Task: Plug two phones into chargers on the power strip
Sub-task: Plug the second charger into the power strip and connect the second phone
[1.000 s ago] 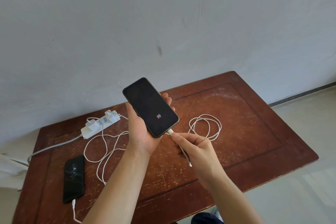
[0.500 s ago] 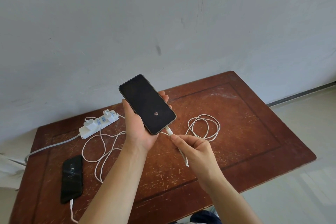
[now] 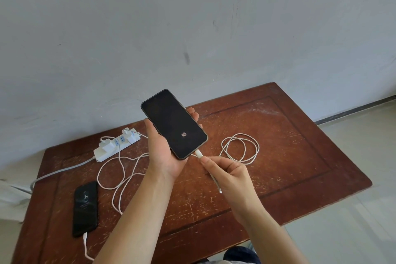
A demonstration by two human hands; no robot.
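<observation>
My left hand (image 3: 165,152) holds a black phone (image 3: 174,123) above the table, its dark screen showing a small symbol. My right hand (image 3: 227,171) pinches the white cable plug (image 3: 199,154), which sits in the phone's bottom port. That white cable (image 3: 240,148) lies in a coil on the table behind my right hand. A second black phone (image 3: 85,208) lies flat at the left with a white cable in its bottom end. A white power strip (image 3: 116,144) with two white chargers stands at the back left.
The brown wooden table (image 3: 289,146) stands against a grey wall. Loose white cable loops (image 3: 115,173) lie between the strip and the flat phone. The strip's grey cord (image 3: 62,170) runs off the left edge. Pale floor lies to the right.
The held phone and both hands drifted slightly left and up in the view. The plug has stayed at the phone's bottom port.
</observation>
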